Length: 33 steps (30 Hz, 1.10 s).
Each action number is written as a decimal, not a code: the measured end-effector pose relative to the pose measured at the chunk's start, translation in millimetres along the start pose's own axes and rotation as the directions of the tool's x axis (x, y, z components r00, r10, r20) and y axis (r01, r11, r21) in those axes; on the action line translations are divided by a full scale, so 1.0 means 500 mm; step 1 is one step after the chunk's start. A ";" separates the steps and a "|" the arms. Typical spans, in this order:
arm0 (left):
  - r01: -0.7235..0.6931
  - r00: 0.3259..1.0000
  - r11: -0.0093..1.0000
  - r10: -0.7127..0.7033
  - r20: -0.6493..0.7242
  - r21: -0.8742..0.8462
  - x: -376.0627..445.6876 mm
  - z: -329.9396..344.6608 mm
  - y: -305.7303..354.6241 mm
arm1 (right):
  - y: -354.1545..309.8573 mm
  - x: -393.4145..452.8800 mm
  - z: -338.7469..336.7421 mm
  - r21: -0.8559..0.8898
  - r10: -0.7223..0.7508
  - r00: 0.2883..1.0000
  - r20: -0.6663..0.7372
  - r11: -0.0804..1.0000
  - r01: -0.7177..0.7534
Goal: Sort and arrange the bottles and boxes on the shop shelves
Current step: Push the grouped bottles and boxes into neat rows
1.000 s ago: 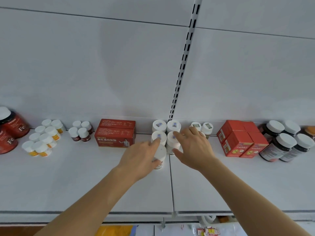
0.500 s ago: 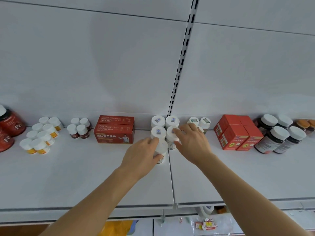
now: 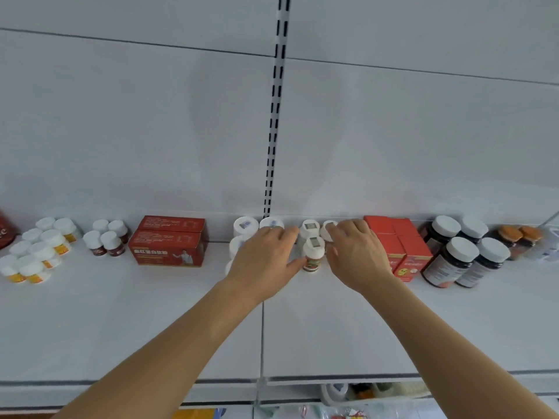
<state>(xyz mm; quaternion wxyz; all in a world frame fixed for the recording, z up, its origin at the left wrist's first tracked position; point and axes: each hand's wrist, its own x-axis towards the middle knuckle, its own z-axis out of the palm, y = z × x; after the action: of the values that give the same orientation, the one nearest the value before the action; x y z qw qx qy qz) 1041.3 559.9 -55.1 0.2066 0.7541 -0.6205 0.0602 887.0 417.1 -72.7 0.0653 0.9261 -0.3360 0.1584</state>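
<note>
A small white-capped bottle with a red and green label [image 3: 313, 256] stands on the white shelf [image 3: 181, 322], in front of two like bottles [image 3: 310, 229]. My left hand [image 3: 266, 261] lies with relaxed fingers over a cluster of larger white-capped bottles [image 3: 243, 227]; its thumb reaches the small bottle's left side. My right hand [image 3: 358, 255] is just right of that bottle, fingers lightly bent over the back right bottle's cap [image 3: 328, 230]. Neither hand plainly grips anything. Part of the white cluster is hidden under my left hand.
A pair of red boxes [image 3: 169, 246] stands left of the hands, small white-capped bottles [image 3: 104, 240] and yellow-labelled ones [image 3: 39, 252] beyond. At right are stacked red boxes [image 3: 402, 252], dark jars with white lids [image 3: 462, 258] and orange-capped bottles [image 3: 514, 237]. The shelf's front half is bare.
Both hands have shifted right, from the larger white-capped cluster to the small green-labelled bottles. My left hand let go of the front white bottle and now flanks the small one.
</note>
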 end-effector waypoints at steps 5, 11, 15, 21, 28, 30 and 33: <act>0.107 0.985 0.994 -0.102 0.137 -0.028 0.090 0.055 0.074 | 0.072 0.031 0.002 -0.008 -0.069 0.993 0.091 0.998 0.070; 0.189 0.954 0.966 -0.224 0.199 0.178 0.146 0.109 0.101 | 0.118 0.072 0.029 0.017 -0.142 0.975 0.171 0.990 0.141; 0.190 0.931 0.953 -0.251 0.266 0.235 0.157 0.122 0.097 | 0.124 0.088 0.049 0.036 -0.181 0.966 0.187 0.983 0.177; 0.195 0.910 0.956 -0.259 0.323 0.217 0.162 0.130 0.081 | 0.123 0.097 0.076 -0.013 -0.164 0.974 0.155 0.986 0.168; 0.234 0.902 0.958 -0.278 0.330 0.168 0.158 0.133 0.083 | 0.118 0.100 0.078 -0.021 -0.186 0.973 0.137 0.982 0.190; 0.237 0.903 0.956 -0.283 0.324 0.173 0.157 0.131 0.084 | 0.119 0.099 0.078 -0.019 -0.184 0.973 0.137 0.982 0.189; 0.240 0.900 0.955 -0.287 0.327 0.177 0.154 0.126 0.086 | 0.117 0.092 0.073 0.000 -0.180 0.971 0.155 0.983 0.182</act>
<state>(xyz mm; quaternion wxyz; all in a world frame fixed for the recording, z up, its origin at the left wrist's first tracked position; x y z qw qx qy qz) 1006.6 459.1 -75.5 0.0488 0.8418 -0.5340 -0.0620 891.9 336.1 -90.8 0.0599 0.9619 -0.2554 0.0771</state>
